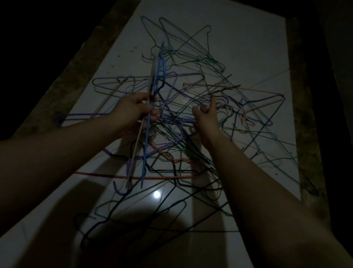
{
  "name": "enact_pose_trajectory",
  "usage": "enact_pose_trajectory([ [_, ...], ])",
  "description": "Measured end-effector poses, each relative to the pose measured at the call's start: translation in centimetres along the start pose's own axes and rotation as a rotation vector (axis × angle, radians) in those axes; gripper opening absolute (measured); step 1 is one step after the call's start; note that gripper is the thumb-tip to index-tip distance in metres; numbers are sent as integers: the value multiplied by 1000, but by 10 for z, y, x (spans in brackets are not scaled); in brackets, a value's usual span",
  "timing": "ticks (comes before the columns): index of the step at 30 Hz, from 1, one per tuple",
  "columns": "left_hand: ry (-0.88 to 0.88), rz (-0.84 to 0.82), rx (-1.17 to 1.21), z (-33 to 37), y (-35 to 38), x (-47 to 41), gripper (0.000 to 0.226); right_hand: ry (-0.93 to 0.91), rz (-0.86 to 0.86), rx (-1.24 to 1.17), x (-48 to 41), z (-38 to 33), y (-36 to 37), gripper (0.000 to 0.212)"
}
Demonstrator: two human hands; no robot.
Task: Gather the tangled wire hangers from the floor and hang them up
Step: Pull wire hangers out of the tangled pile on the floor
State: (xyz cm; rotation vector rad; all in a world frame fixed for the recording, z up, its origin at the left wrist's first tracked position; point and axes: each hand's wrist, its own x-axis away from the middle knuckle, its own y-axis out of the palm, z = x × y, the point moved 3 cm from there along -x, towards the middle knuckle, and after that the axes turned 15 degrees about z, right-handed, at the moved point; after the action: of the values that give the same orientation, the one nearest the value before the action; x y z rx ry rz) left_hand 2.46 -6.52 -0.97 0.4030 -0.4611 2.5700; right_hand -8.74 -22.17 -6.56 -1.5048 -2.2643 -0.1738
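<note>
The tangled heap of thin coloured wire hangers lies spread over the glossy white tiled floor. Its green, black, purple, pink and red wires are hooked through one another.

Above the middle of the heap, the left hand is closed round a slim upright bundle of hangers, seen edge-on, whose lower ends hang down over the heap. The right hand reaches into the wires just beside it, fingers curled and one finger raised. In this dim light it cannot be told whether it has a wire pinched.

Rough dark strips border the floor on both sides. A round lamp reflection shows on the tile nearer the person. No rail for hanging is in view.

Likely faults from here:
- Pulling one hanger straight up would probably drag its neighbours along, because the hooks are threaded through other frames.
- The hanging ends of the bundle could snag the heap if the left hand is lowered.
- Thin wire is likely to bend under a forced pull.
- Poor light makes it easy to take hold of the wrong strand.

Count:
- Hands: two.
- Hangers in the bundle: two distinguishable, one thick blue and one pale.
- Hangers on the floor: well over ten outlines, too interlaced for an exact figure.
</note>
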Motion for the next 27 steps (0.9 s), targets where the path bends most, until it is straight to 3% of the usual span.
enact_pose_trajectory([
  [5,-36,-4,44,0,-6,-3,23,153,-27,22,0,15,33,74],
  [10,-33,-6,42,-4,-14,-10,32,118,-27,-66,7,18,49,40],
  [14,-24,-2,51,-4,-18,-9,23,154,-48,-101,10,18,50,20],
  [18,-24,7,76,-3,-20,-9,34,13,38,-120,-1,7,36,14],
  [23,-24,18,37,-6,-17,-8,23,-210,176,-93,-9,-13,12,20],
  [27,-37,11,31,-4,-16,-8,28,-262,237,-103,-9,-18,0,19],
])
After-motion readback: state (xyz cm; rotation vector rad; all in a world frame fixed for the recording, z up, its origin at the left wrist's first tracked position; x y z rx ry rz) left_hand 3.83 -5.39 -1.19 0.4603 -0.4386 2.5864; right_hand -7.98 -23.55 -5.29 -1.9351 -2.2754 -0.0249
